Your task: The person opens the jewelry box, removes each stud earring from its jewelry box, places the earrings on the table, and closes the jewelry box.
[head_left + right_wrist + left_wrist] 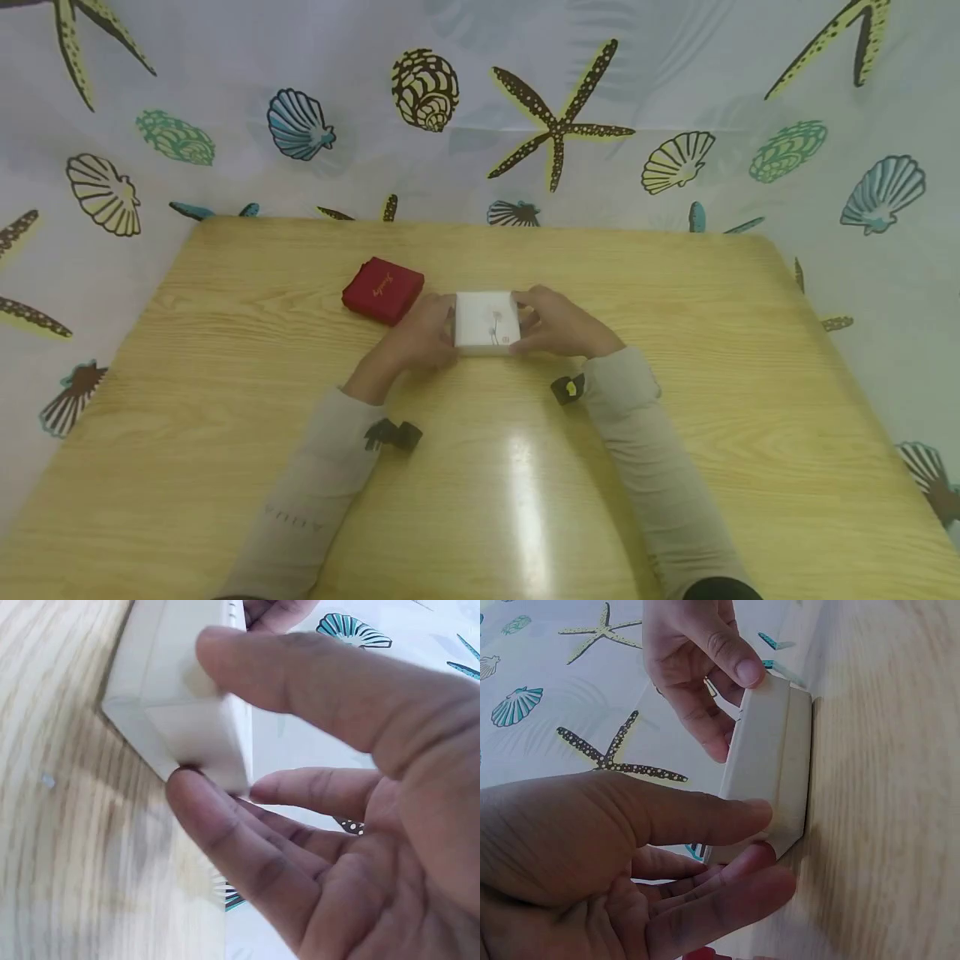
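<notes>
1. The near face of a white lidded box (pixel 486 320) is pressed by both thumbs; its left and right sides are met by the other fingers.
2. The fingers of the left hand (pixel 426 333) and right hand (pixel 561 322) are partly curled, spread only to the box's breadth; a pinch is held by each.
3. The box is set directly between the hands; neither is nearer. Its top appears nearly square, so no long axis can be told. A seam is seen around its sides.
4. It appears to be seated flat on the wood-grain bench (pixel 225 383).
5. A red box with gold lettering (pixel 384 290) is noted just beyond the left hand, set askew; contact cannot be confirmed.
6. No obstruction is seen above the white box.
</notes>
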A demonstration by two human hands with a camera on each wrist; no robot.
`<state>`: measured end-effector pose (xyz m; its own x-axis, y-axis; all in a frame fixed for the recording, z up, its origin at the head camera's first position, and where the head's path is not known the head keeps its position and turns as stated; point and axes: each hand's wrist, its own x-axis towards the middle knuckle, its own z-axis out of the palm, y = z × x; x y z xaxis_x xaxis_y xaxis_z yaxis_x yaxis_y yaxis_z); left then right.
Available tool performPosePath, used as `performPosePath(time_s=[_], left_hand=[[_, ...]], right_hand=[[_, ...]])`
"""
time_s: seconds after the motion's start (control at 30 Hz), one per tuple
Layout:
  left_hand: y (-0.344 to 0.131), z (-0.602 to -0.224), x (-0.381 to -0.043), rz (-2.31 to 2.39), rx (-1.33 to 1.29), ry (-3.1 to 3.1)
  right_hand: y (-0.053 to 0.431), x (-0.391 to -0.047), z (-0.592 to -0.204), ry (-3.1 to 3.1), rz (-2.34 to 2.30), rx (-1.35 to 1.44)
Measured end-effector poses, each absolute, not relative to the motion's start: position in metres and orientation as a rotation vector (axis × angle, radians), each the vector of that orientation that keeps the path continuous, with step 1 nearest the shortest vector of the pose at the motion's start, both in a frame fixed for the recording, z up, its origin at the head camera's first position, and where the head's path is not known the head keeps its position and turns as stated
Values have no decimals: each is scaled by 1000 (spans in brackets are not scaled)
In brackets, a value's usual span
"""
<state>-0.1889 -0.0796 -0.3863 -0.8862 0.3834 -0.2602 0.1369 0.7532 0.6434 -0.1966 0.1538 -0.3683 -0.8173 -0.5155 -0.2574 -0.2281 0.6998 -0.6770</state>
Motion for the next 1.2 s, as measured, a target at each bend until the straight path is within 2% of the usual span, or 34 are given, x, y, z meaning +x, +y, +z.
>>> performPosePath(time_s=[0.53, 0.8, 1.2], left_hand=[[-84, -385, -169, 929, 460, 2515], [-90, -390, -174, 1038, 339, 2403], [-97, -408, -182, 1239, 283, 2284]], right_hand=[[146, -185, -357, 2448, -812, -495], [151, -182, -357, 2479, -757, -476], [149, -185, -360, 2622, -703, -683]])
